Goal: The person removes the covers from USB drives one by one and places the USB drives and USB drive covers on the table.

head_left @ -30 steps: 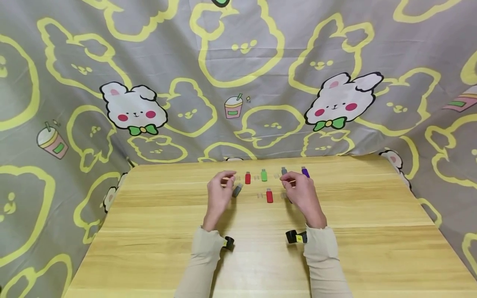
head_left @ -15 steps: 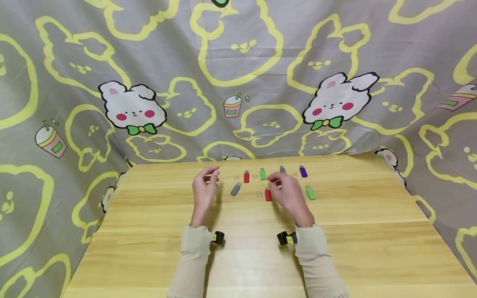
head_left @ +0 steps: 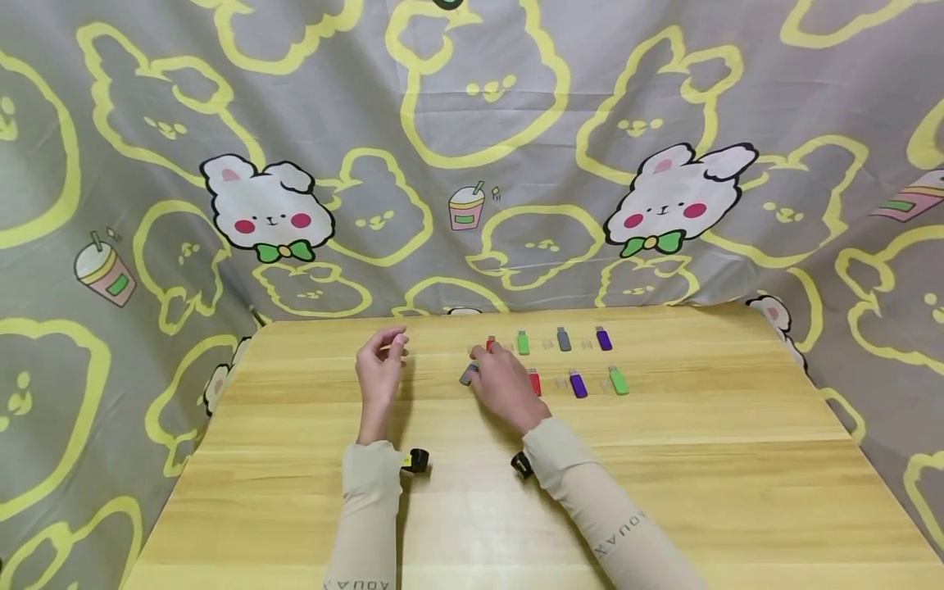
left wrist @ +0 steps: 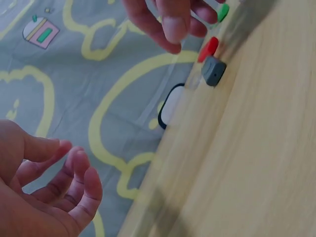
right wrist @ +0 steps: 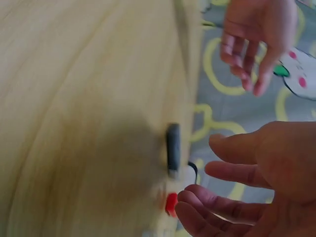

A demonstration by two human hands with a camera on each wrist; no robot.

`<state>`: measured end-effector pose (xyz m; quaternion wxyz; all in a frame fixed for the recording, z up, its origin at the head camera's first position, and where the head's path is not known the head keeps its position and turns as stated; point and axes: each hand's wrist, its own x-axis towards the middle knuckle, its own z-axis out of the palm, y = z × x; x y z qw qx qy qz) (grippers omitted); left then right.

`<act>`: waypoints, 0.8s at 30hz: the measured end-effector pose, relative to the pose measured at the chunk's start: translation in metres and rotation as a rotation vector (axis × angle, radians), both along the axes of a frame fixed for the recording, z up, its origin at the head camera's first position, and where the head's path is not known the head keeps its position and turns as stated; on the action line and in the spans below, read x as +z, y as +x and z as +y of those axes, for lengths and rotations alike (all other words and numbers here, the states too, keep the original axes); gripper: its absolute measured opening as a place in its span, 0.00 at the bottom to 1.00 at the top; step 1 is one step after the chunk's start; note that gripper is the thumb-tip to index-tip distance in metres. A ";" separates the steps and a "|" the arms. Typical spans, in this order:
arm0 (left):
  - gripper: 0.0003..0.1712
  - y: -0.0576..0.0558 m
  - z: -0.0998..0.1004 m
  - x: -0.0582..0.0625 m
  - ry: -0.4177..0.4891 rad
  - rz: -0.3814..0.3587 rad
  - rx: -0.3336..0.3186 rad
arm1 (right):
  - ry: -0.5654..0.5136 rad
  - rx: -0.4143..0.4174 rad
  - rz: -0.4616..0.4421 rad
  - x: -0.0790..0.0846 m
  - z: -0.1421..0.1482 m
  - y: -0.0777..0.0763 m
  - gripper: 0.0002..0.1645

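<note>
USB sticks lie in two rows on the table. My right hand (head_left: pixel 507 387) hovers over the left end of the rows, thumb and fingers apart and holding nothing. Nearest to it is the tilted grey USB stick (right wrist: pixel 173 148) of the front row, with a red USB stick (right wrist: pixel 171 204) just behind. Further right in the front row lie a red USB stick (head_left: pixel 535 383), partly covered by the hand, a purple one (head_left: pixel 578 385) and a green one (head_left: pixel 618 381). My left hand (head_left: pixel 379 369) hangs left of the rows, fingers loosely curled around nothing.
The back row continues with a green USB stick (head_left: pixel 523 342), a grey one (head_left: pixel 564 339) and a purple one (head_left: pixel 604 338). Small clear caps (head_left: pixel 561 383) lie beside several sticks. A patterned curtain (head_left: pixel 516 270) borders the wooden table (head_left: pixel 737 492) behind and at both sides.
My right hand has moved left across the front row to the grey USB stick, uncovering the purple and green ones. My left hand has drawn back left, away from the sticks.
</note>
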<state>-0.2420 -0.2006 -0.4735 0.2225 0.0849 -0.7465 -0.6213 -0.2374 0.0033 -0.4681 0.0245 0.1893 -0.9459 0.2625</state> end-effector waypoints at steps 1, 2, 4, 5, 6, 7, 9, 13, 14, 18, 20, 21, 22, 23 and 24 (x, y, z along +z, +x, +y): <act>0.10 0.000 -0.001 -0.001 0.004 0.000 0.002 | 0.029 0.000 -0.002 -0.001 -0.004 -0.001 0.15; 0.10 0.000 -0.002 -0.002 0.008 0.000 0.000 | 0.059 -0.003 -0.008 -0.002 -0.008 -0.002 0.15; 0.10 0.004 -0.001 0.006 0.006 -0.012 -0.012 | 0.113 -0.010 -0.022 -0.005 -0.016 -0.003 0.16; 0.10 0.006 -0.001 0.009 0.005 -0.019 -0.016 | 0.141 -0.016 -0.026 -0.006 -0.019 -0.004 0.17; 0.10 0.007 -0.001 0.011 0.006 -0.027 -0.021 | 0.165 -0.019 -0.032 -0.007 -0.022 -0.005 0.18; 0.10 0.007 -0.001 0.012 0.008 -0.035 -0.023 | 0.190 -0.023 -0.039 -0.008 -0.025 -0.006 0.19; 0.11 0.007 -0.001 0.012 0.012 -0.049 -0.025 | 0.230 -0.024 -0.039 -0.009 -0.029 -0.007 0.21; 0.11 -0.002 -0.006 -0.005 0.022 -0.046 -0.011 | 0.276 -0.013 -0.001 -0.012 -0.032 -0.005 0.15; 0.11 -0.003 -0.006 -0.005 0.024 -0.045 -0.009 | 0.281 -0.008 0.010 -0.012 -0.032 -0.005 0.13; 0.10 -0.004 -0.004 -0.006 0.013 -0.041 -0.011 | 0.259 0.019 0.010 -0.012 -0.031 -0.004 0.14; 0.10 -0.005 -0.002 -0.008 0.008 -0.042 -0.015 | 0.232 0.033 -0.013 -0.012 -0.030 -0.004 0.14; 0.10 -0.005 -0.001 -0.008 0.006 -0.045 -0.017 | 0.208 0.043 -0.032 -0.011 -0.029 -0.004 0.15; 0.09 -0.005 0.000 -0.009 0.003 -0.049 -0.019 | 0.186 0.052 -0.053 -0.010 -0.028 -0.004 0.15; 0.09 -0.005 0.001 -0.009 0.001 -0.053 -0.022 | 0.167 0.060 -0.078 -0.009 -0.027 -0.004 0.16; 0.09 -0.004 0.001 -0.009 0.004 -0.056 -0.025 | 0.141 0.066 -0.096 -0.009 -0.025 -0.003 0.16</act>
